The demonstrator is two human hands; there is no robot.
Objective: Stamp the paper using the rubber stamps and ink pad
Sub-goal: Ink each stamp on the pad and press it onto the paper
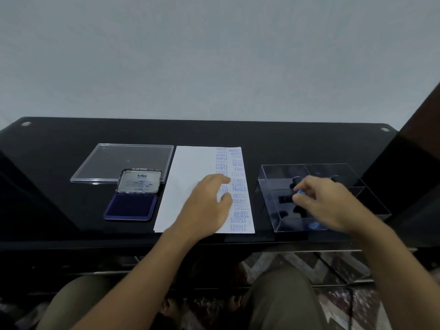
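A white sheet of paper (190, 167) lies in the middle of the black table, its right part covered with blue stamped words. My left hand (209, 201) rests flat on the paper, fingers relaxed. To the left sits the ink pad (130, 207), lid raised, blue pad showing. On the right stands a clear plastic box (281, 177) with several dark rubber stamps inside. My right hand (326, 206) reaches into the box and pinches a small stamp with a blue tip (300, 192) between its fingertips.
The box's clear plastic lid (119, 160) lies flat behind the ink pad at the left. The black glass table (47, 177) ends at a near edge just in front of the paper. A dark panel (419, 144) rises at the far right. My knees are below the table.
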